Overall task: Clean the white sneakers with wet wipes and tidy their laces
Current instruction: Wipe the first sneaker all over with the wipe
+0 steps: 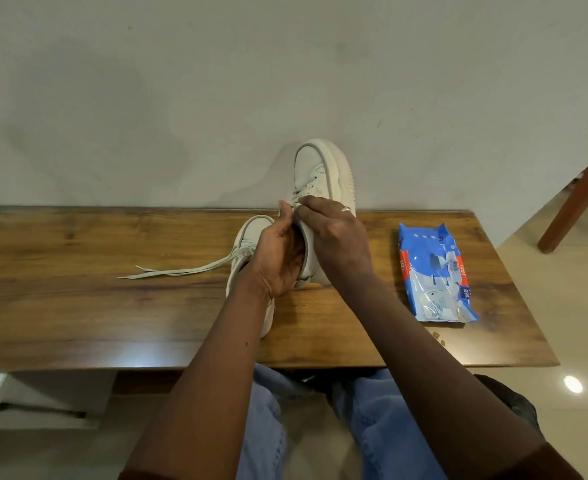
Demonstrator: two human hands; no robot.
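We hold one white sneaker [320, 164] toe-up, left hand [278, 258] curled round its smooth side, right hand [334, 244] pinching its flat laces [303, 192]. Heel on the grained wooden table [77, 306]; second sneaker [254, 230] beside, glossy blue wipes pack [434, 271] right.

The raised sneaker [315, 164] is white, its thick ribbed sole a shade creamier. The flat sneaker [254, 230] is the same white, and its loose laces [181, 271] are pale grey-white. The tabletop [77, 289] is warm brown with darker wood-grain streaks. The pack [431, 268] is bright blue with white patches and orange-red bands. The wall [216, 81] is pale grey, faintly smudged. The jeans [379, 420] are light blue, the floor [562, 306] glossy beige, and the chair leg [576, 199] reddish brown.
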